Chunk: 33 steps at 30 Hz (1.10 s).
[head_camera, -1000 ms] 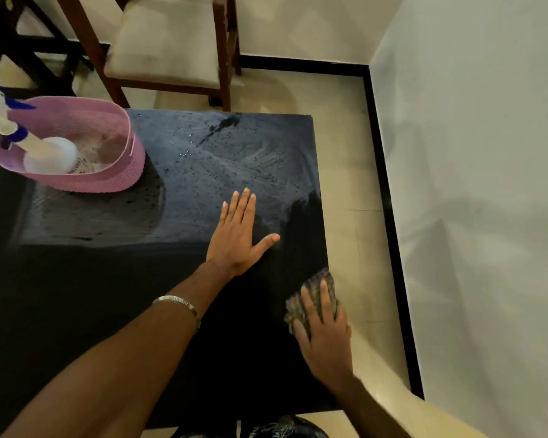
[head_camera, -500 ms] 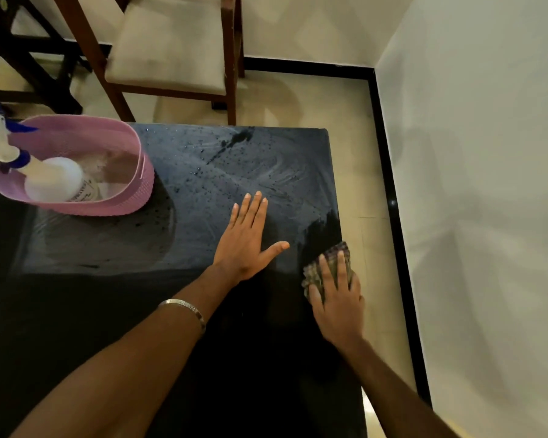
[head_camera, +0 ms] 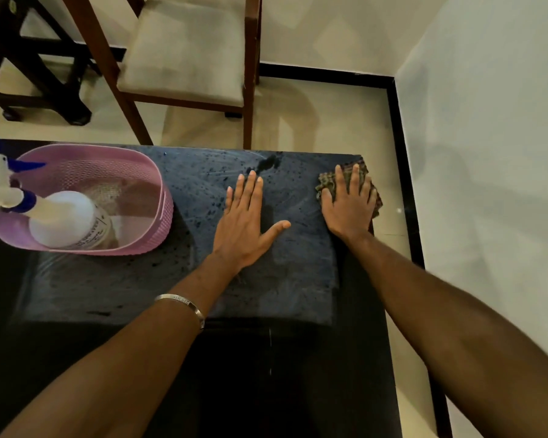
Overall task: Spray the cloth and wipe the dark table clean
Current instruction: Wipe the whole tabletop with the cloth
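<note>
Since a second earlier, the right hand [head_camera: 350,205] had slid the checked brown folded cloth [head_camera: 326,183] from the near right edge up to the far right corner of the dark glossy table [head_camera: 282,286], fingers flat and spread, pressing it down. Meanwhile the left hand [head_camera: 246,226] lay flat on the wet middle, fingers straight, holding nothing. Wiping well probably meant even pressure and overlapping strokes leftward through the droplets. With two edges beside the cloth, open room lay left, up to the pink plastic basket [head_camera: 159,197] holding the white spray bottle [head_camera: 64,218].
</note>
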{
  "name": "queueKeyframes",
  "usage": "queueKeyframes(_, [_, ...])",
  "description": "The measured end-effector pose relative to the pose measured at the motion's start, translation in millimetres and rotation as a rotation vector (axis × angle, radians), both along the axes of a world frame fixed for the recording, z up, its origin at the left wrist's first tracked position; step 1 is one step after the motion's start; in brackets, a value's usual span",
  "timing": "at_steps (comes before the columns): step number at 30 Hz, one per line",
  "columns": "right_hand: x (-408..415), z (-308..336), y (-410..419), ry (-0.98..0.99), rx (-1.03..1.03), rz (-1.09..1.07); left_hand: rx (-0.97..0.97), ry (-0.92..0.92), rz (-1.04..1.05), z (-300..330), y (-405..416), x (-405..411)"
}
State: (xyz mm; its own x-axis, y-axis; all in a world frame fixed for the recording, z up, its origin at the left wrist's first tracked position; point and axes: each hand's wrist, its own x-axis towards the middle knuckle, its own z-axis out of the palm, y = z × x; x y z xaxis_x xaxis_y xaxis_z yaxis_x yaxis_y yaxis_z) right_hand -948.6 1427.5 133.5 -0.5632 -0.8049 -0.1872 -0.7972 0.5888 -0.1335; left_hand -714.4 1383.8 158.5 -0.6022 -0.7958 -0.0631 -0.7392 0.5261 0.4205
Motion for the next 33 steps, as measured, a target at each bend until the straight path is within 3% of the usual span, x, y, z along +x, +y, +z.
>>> queueKeyframes(7, [82,4,-86,-0.026,-0.006,0.301,-0.005,0.01,0.069,2,-21,30])
queueKeyframes(11, [149,1,-98,-0.04,0.017,0.595,0.031,-0.005,0.133,4,-14,45])
queueKeyframes(16, [139,6,-90,-0.084,0.003,0.767,0.042,-0.028,0.169,3,-7,68])
queueKeyframes(25, [-45,2,-38,-0.039,0.008,0.176,0.015,-0.017,0.096,7,5,54])
queueKeyframes(33, [-21,4,9,-0.098,-0.004,0.067,0.042,-0.031,0.051,7,18,66])
